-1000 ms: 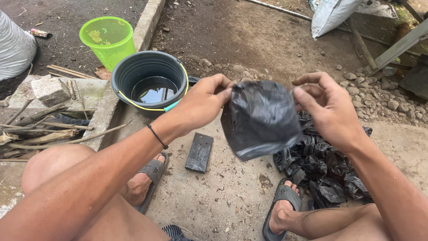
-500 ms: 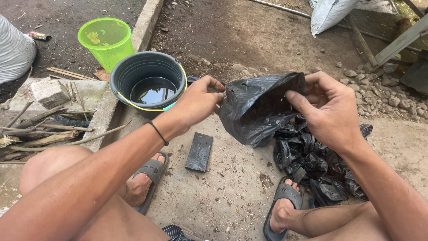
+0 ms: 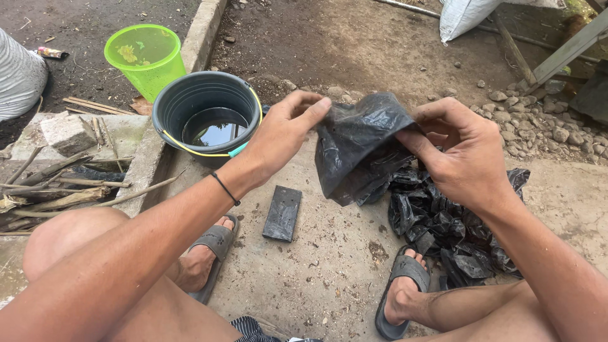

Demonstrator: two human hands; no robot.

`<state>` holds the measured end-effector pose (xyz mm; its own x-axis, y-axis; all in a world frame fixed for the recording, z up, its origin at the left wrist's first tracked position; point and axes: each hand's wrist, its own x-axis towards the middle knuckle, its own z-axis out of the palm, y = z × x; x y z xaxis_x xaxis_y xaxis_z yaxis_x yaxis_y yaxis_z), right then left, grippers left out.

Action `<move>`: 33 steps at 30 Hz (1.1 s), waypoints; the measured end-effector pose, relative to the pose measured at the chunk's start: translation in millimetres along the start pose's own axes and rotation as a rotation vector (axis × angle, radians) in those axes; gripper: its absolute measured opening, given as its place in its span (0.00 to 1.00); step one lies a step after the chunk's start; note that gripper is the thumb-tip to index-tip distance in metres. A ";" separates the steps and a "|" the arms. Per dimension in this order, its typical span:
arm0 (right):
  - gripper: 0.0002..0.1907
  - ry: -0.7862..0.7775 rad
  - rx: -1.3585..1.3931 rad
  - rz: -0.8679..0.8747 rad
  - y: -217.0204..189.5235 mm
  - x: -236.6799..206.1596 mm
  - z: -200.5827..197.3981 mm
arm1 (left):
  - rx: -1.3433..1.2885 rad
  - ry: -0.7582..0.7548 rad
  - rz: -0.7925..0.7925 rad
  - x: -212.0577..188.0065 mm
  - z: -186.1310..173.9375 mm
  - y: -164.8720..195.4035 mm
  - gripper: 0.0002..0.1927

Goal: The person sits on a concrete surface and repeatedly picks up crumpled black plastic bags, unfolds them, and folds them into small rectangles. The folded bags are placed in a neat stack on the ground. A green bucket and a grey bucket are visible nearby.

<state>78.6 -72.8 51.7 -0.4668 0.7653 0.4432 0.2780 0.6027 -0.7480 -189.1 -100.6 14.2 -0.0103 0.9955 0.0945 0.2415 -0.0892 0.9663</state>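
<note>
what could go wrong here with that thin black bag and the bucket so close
The black plastic bag is stretched between the left hand and right hand; the thin film might tear. The dark bucket of water sits by the left elbow and could get knocked. Loose bags by the right sandal might get stepped on.

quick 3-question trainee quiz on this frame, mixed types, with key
1. True or false: the left hand and the right hand both grip the same crumpled black plastic bag.
2. Multiple choice: what is in the dark round plastic bucket with the yellow handle? A) dark liquid B) stones C) black bags
3. Fill in: the flat black rectangular slab lies on the concrete ground between the person's two ____.

Key:
1. True. Each hand pinches an upper edge of the bag.
2. A. The heap of black plastic bags lies on the ground under the right hand, not in the bucket.
3. Feet, each in a grey sandal.
</note>
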 end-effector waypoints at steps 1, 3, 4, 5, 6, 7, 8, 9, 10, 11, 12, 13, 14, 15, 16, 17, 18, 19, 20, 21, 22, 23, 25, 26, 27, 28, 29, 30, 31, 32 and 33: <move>0.09 0.007 -0.012 -0.002 0.7 -0.5 -0.4 | 0.094 0.044 0.073 -3.6 1.1 -0.4 0.34; 0.07 -0.021 -0.108 -0.092 1.8 -1.7 -1.1 | 0.182 0.074 0.174 -7.1 3.7 -0.4 0.35; 0.07 -0.034 -0.155 -0.137 2.2 -2.2 -1.3 | 0.176 0.058 0.198 -7.4 6.4 -0.4 0.34; 0.08 -0.038 -0.131 -0.173 2.5 -2.9 -1.1 | 0.169 0.041 0.220 -7.5 7.9 -0.6 0.33; 0.10 -0.043 -0.108 -0.210 2.8 -3.5 -0.9 | 0.037 -0.024 0.178 -5.8 8.7 -0.4 0.30; 0.12 -0.049 -0.086 -0.248 3.2 -3.6 -0.5 | -0.096 -0.086 0.137 -2.7 9.5 0.1 0.27; 0.10 -0.039 -0.094 -0.265 3.9 -3.5 -0.2 | -0.230 -0.146 0.097 -0.6 9.4 0.2 0.25; 0.09 -0.029 -0.103 -0.281 4.9 -3.1 0.1 | -0.232 -0.163 0.094 0.1 8.2 0.1 0.22; 0.09 -0.019 -0.110 -0.298 6.1 -2.4 0.3 | -0.234 -0.180 0.091 0.3 6.6 0.2 0.20; 0.09 -0.008 -0.114 -0.292 7.7 -1.9 0.5 | -0.235 -0.197 0.085 -0.7 5.0 0.3 0.18; 0.10 0.002 -0.117 -0.284 9.6 -1.3 0.1 | -0.187 -0.171 0.057 -2.1 3.9 0.7 0.17; 0.10 0.014 -0.122 -0.276 11.8 -0.5 -1.1 | -0.139 -0.145 0.031 -3.2 3.1 1.6 0.16; 0.09 0.012 -0.146 -0.268 14.3 0.8 -2.6 | -0.090 -0.120 0.006 -3.9 2.2 2.9 0.15; 0.11 0.011 -0.169 -0.261 17.0 2.7 -4.3 | -0.103 -0.094 -0.010 -4.1 1.1 4.5 0.14; 0.14 0.009 -0.192 -0.254 19.7 4.3 -6.5 | -0.116 -0.068 -0.027 -4.4 -0.3 6.0 0.14; 0.12 0.015 -0.212 -0.238 22.4 5.9 -8.0 | -0.129 -0.041 -0.045 -5.0 -1.7 6.9 0.14; 0.10 0.021 -0.231 -0.223 25.0 7.9 -9.2 | -0.116 -0.031 -0.032 -5.4 -2.8 7.3 0.14; 0.09 0.028 -0.251 -0.207 26.8 9.4 -10.8 | -0.104 -0.024 -0.018 -5.1 -3.6 7.1 0.13; 0.09 0.037 -0.271 -0.206 28.0 10.3 -11.9 | -0.093 -0.018 -0.004 -4.4 -4.3 6.5 0.13; 0.10 0.045 -0.292 -0.203 28.7 11.0 -12.1 | -0.074 -0.012 -0.008 -3.8 -4.1 5.2 0.14; 0.11 0.051 -0.311 -0.201 28.7 11.5 -11.7 | -0.056 -0.005 -0.012 -3.4 -3.3 3.5 0.14; 0.10 0.054 -0.302 -0.166 28.1 11.5 -10.7 | -0.036 0.003 -0.015 -3.0 -2.8 1.9 0.15; 0.10 0.056 -0.284 -0.099 25.2 11.6 -7.6 | 0.185 0.181 0.157 -4.6 -0.1 -0.6 0.17; 0.09 0.062 -0.293 -0.026 23.1 11.6 -5.8 | 0.295 0.270 0.242 -6.6 1.4 -1.0 0.18; 0.09 0.068 -0.302 0.048 20.8 11.2 -3.7 | 0.336 0.277 0.303 -9.4 2.8 -0.6 0.21; 0.11 0.074 -0.310 0.123 18.4 10.9 -1.8 | 0.378 0.282 0.365 -13.3 5.0 0.3 0.24; 0.10 0.054 -0.331 0.146 16.3 10.8 0.0 | 0.420 0.288 0.425 -18.0 7.7 1.5 0.27; 0.10 0.037 -0.351 0.170 14.3 10.8 1.4 | 0.496 0.237 0.488 -23.9 13.7 2.4 0.33; 0.10 0.024 -0.372 0.195 12.6 10.7 2.2 | 0.572 0.182 0.554 -30.1 22.6 3.3 0.40; 0.10 0.023 -0.389 0.212 11.3 10.4 2.7 | 0.645 0.122 0.621 -34.2 29.4 3.9 0.46; 0.10 0.018 -0.408 0.232 10.5 10.0 3.2 | 0.660 0.136 0.644 -37.0 33.1 3.6 0.45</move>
<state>74.2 -59.5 46.7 -0.3400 0.8919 0.2981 0.6823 0.4521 -0.5745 -155.7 -136.6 6.2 0.2141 0.7447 0.6322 0.7424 -0.5446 0.3901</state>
